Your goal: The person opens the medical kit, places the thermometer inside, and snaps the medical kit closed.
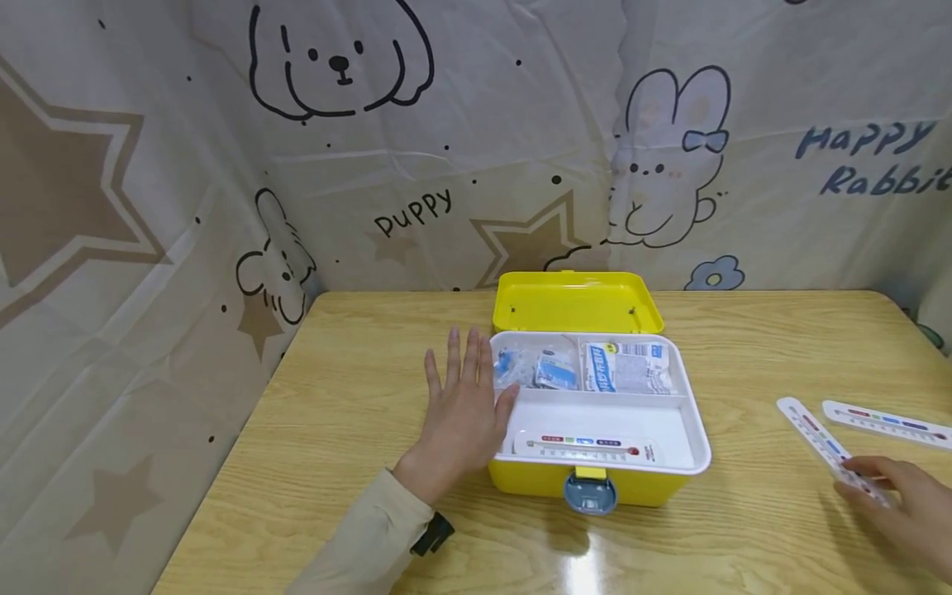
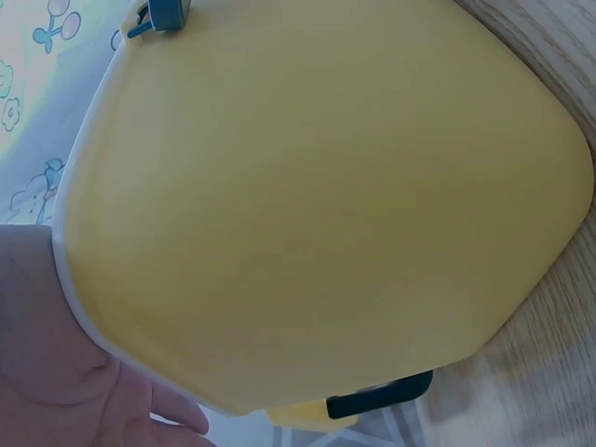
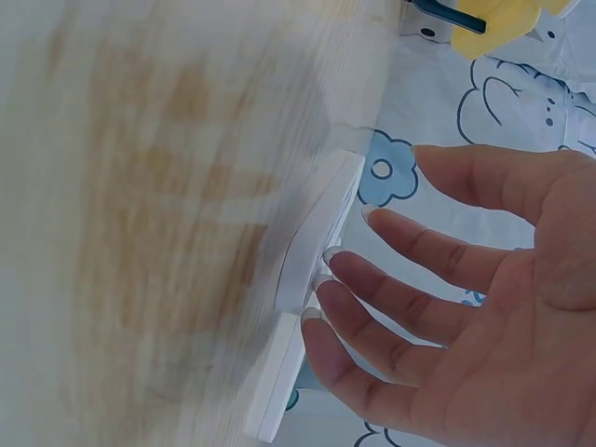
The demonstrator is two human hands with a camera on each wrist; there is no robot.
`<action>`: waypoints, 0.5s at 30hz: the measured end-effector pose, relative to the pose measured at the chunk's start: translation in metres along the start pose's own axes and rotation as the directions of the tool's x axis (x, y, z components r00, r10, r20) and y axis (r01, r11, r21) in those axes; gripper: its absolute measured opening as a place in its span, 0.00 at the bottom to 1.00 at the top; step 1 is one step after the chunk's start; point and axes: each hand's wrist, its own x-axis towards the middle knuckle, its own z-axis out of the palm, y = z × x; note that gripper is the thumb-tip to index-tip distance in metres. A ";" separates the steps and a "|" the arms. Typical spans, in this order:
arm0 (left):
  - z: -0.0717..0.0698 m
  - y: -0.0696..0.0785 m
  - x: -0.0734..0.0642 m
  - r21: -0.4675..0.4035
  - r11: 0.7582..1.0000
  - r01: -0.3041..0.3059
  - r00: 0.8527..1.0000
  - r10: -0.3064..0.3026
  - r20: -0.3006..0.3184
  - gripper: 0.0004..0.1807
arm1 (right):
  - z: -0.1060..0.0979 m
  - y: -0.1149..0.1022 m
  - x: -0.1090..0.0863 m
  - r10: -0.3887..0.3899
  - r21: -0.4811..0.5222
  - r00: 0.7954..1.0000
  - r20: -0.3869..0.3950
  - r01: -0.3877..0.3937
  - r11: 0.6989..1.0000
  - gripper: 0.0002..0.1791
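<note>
A yellow first-aid box [image 1: 640,489] with a white inner tray [image 1: 625,417] stands with its lid [image 1: 576,304] raised. One strip thermometer [image 1: 583,448] lies in the tray's front compartment. Straight-fingered, my left hand [image 1: 463,417] rests against the box's left rim; the left wrist view shows the palm [image 2: 56,372] at that edge. On the table to the right, two white thermometers lie close together: a slanted one [image 1: 814,434] and another [image 1: 888,424] behind it. My right hand [image 1: 911,504] is over the slanted one's near end, loosely bent fingers [image 3: 410,298] at its edge, thumb apart.
The tray's rear compartments hold a bag of small items [image 1: 521,364] and a packet of gauze [image 1: 628,368]. A grey-blue latch [image 1: 591,493] hangs at the box's front. Behind the wooden table [image 1: 357,372] hangs a printed curtain [image 1: 446,99].
</note>
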 end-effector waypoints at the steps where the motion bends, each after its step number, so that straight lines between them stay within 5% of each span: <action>1: 0.000 0.000 0.000 0.003 1.000 -0.001 1.000 0.001 -0.002 0.40 | 0.000 -0.001 0.000 0.006 0.001 1.000 0.007 -0.006 1.000 0.28; 15: -0.002 0.001 0.000 0.034 0.999 0.015 1.000 -0.015 0.003 0.40 | 0.006 0.007 -0.004 -0.007 0.026 0.999 -0.035 0.008 1.000 0.27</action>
